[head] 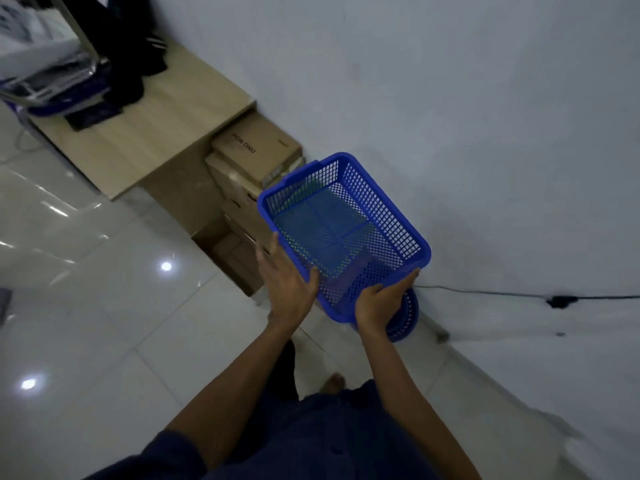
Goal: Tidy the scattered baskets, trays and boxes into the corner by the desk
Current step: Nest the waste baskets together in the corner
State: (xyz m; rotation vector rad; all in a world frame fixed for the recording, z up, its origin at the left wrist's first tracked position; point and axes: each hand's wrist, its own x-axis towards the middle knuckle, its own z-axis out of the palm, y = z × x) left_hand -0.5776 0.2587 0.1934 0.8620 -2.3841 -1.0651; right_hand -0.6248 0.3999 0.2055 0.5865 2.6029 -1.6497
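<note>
Basket (346, 233) of blue plastic, rectangular with rounded corners, is held in the air by both hands at its near end, tilted, just in front of the boxes beside the desk and close to the wall. Its walls and bottom are an open grid of small square holes under a smooth solid rim.

Nearest the camera is dark blue clothing, with two bare forearms reaching forward from it and a bare foot (334, 381) on the floor between them. The left hand (287, 289) lies along the basket's left side, fingers stretched out against the mesh and the thumb hooked over the rim. The right hand (381, 303) grips the near right corner, fingers curled round the rim. Below that corner a second, round basket (407, 320) of the same blue mesh sits on the floor, mostly hidden.

The floor (104, 306) is glossy pale tile that mirrors the ceiling lights. Beyond the basket, brown cardboard boxes (256, 147) are stacked against the end of a light wood-grain desk (156, 126), which carries dark folded cloth (135, 46). A thin cable (485, 292) runs along the foot of the plain white wall (450, 98) to a dark plug (561, 301).
</note>
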